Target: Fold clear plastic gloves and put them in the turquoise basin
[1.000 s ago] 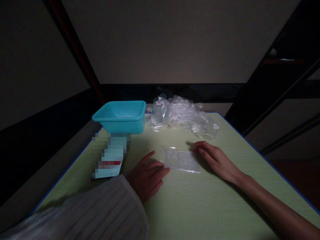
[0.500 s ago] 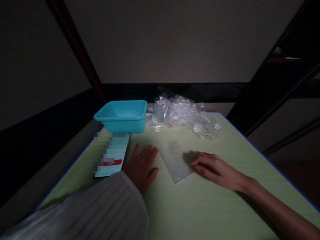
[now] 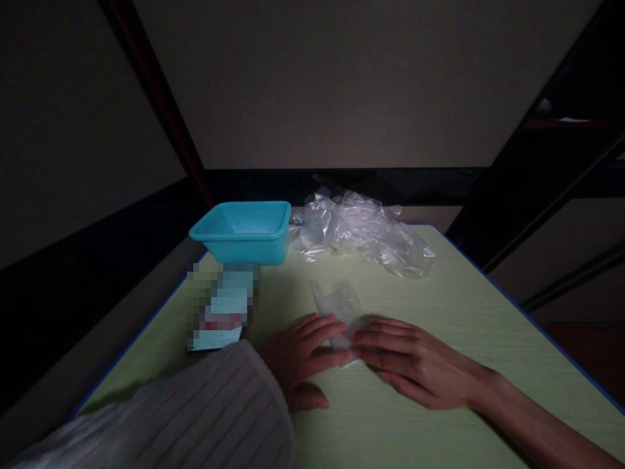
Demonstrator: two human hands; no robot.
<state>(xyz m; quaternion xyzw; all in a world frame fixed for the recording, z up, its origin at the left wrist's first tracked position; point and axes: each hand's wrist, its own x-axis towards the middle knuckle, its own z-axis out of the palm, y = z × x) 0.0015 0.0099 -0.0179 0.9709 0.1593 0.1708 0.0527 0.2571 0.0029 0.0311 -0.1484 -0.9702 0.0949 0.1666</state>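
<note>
A small clear plastic bag (image 3: 340, 303) lies flat on the pale green table (image 3: 390, 423), its near part covered by fingers. My left hand (image 3: 307, 355) rests on the bag's left side, fingers stretched to the right and thumb apart. From the right, my right hand (image 3: 410, 358) lies palm down with its fingers extended over the bag's right edge. The fingertips of both hands nearly meet on the plastic. Neither hand grips anything visible.
A turquoise basket (image 3: 249, 251) stands at the back left. In front of it lies a phone (image 3: 227, 306), partly blurred, near my left sleeve. Crumpled clear plastic bags (image 3: 361, 225) are heaped at the back. A wall rises behind the table.
My left hand has moved right onto the small bag. My right hand has shifted left and nearer, its fingers now straighter and over the bag's edge.
</note>
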